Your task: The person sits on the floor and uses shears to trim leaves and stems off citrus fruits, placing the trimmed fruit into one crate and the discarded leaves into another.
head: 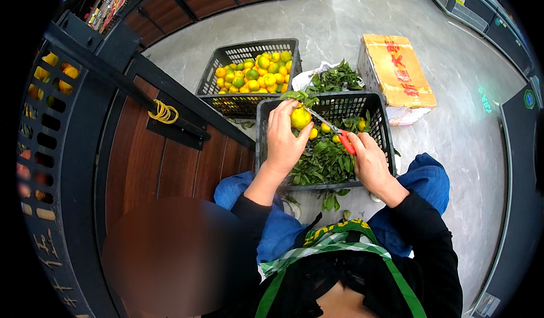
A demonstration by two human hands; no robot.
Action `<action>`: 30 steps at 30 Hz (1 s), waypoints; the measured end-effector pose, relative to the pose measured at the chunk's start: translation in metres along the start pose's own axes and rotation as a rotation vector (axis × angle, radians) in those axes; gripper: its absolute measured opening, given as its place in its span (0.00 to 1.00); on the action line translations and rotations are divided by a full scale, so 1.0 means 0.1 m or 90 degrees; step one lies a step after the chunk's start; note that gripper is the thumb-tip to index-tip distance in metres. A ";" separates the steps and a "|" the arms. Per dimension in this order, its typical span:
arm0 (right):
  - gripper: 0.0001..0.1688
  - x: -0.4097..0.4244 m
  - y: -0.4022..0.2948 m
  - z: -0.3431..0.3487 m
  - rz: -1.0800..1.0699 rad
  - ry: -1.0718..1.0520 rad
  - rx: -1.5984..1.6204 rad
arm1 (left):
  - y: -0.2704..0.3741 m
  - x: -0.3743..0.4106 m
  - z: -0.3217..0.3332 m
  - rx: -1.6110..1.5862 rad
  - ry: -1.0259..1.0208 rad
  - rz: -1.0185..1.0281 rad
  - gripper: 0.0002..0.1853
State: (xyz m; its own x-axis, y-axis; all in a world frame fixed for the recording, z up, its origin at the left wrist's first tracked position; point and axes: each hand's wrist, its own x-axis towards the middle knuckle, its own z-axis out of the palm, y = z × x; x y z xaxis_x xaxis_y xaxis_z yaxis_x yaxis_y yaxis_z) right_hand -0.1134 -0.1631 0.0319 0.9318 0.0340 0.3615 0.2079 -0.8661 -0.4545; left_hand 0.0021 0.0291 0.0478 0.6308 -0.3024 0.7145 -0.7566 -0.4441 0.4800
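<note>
Between the fingers of my left hand (284, 133) is a yellow citrus fruit (301, 117) with green leaves (302, 98) at its top. My right hand (370, 160) grips the red handles of a pair of scissors (346, 141), whose metal blades point up and left to the leafy top of the fruit. Whether the blades touch the stem is too small to tell. Both hands are over a black plastic crate (323, 186), which holds leafy cuttings (325, 160) and several yellow citrus fruits (325, 127).
Beyond it, another black crate (238, 101) holds many yellow-green citrus fruits (259, 73). Right of that lie a white bag (304, 79) with leaves (338, 78) and a cardboard box (399, 69). A wood-panelled stand (178, 160) rises at left; loose leaves (331, 201) lie near my feet.
</note>
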 end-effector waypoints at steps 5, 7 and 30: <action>0.27 -0.02 -0.03 0.04 0.035 -0.037 0.018 | 0.00 -0.03 0.02 0.025 -0.004 -0.014 0.30; 0.27 -0.04 -0.02 0.08 0.030 -0.040 0.024 | 0.02 -0.02 0.02 0.032 -0.009 -0.021 0.30; 0.15 -0.01 0.03 0.15 0.463 -0.213 0.605 | -0.07 -0.18 0.20 -0.206 -0.069 -0.293 0.27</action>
State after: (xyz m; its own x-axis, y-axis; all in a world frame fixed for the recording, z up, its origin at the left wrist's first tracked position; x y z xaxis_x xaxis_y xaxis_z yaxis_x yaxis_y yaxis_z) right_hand -0.1095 -0.1581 0.0174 0.9222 -0.0560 -0.3827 -0.3850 -0.0375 -0.9222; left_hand -0.0005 0.0206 0.0220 0.9088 -0.2313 0.3473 -0.4035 -0.2748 0.8728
